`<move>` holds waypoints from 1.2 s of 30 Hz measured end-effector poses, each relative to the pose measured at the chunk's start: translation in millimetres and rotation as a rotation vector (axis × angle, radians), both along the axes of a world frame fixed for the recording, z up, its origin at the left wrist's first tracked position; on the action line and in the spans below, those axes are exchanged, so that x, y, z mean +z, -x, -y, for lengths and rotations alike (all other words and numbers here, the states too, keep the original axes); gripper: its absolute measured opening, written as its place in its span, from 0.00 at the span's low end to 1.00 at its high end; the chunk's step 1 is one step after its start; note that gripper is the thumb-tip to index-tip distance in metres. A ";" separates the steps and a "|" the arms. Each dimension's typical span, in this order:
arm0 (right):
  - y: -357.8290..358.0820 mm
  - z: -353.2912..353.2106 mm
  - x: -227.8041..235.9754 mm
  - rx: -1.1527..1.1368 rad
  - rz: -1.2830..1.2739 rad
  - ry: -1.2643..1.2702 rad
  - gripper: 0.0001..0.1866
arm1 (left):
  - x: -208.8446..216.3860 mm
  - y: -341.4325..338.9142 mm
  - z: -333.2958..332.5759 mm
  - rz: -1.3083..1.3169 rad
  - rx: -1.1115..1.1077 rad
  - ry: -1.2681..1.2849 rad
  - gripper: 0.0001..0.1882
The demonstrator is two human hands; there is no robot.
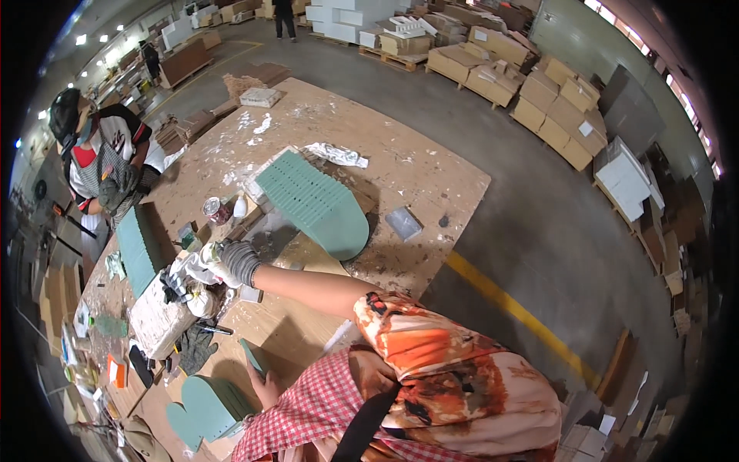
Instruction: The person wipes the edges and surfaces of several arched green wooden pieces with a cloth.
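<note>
Here, the left hand [267,386] grasps 1 green board [252,355] just beside the stack of green pieces [217,404] on the table [423,173]. The gloved right hand [239,260] is at a white cloth [192,267]; whether it grips that, I cannot tell.

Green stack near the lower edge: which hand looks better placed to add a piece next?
Probably the left hand: it holds a green piece beside that green stack, while the gloved right hand is farther away, at the white cloth.
</note>
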State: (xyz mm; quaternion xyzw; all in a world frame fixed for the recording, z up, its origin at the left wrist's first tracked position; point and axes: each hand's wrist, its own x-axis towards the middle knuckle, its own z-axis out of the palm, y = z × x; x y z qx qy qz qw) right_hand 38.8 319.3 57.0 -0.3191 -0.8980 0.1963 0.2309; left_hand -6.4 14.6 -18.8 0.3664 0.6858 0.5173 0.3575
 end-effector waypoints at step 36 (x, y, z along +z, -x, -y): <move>-206.0 53.7 28.8 -0.048 -1.242 1.329 0.15 | -5.4 11.6 7.9 0.040 -0.018 0.069 0.29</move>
